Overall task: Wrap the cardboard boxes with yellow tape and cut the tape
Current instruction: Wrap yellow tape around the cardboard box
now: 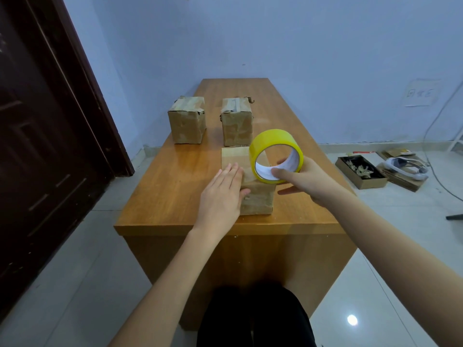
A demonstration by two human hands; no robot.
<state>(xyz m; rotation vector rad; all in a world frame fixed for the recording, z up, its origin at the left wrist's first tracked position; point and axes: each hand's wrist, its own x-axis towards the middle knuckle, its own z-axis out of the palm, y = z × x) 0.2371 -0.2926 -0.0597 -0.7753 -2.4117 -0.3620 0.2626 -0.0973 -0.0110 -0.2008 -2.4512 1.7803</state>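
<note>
While tape hangs unstuck: step is the start of wrapping, judged from no yellow on any box.
near box (255,196): landmark; sits at worktop (160,196) front edge, top flaps shut.
tape roll (276,156): yellow, raised just above near box's right side, core facing camera; free end not visible.
right hand (300,180): grips roll, thumb inside core, fingers round outer rim.
left hand (223,194): flat, fingers straight, pressing near box's top-left, holding it still.
other boxes: left one (187,120) and right one (236,121), behind near box, well apart from it, untaped.
next move: likely find tape end, peel, stick to near box top; needs left hand to free up or pin it.
cutter: none seen.
</note>
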